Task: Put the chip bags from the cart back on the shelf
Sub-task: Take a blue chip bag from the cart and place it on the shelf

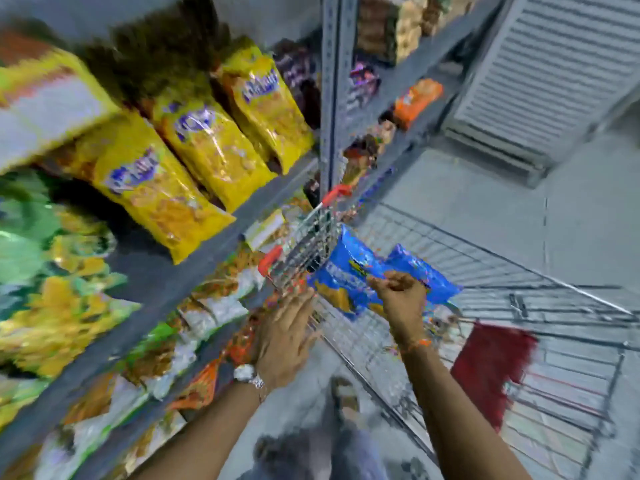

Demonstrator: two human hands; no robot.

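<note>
Glossy blue plastic chip bags [377,275] crinkle above the bare wire-metal cart [485,271], with matt grey metal shelf [194,268] at nine o'clock.

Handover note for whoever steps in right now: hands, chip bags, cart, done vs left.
Right hand: pinching the blue chip bags above the cart.
Left hand: open, empty, by the cart's near rim.
Shelf: on the left, yellow bags already standing on it.
Done: blue bags lifted from the cart.
Left: put them on the shelf. A dark red item lies in the cart; too blurred to tell if it is chips.
</note>
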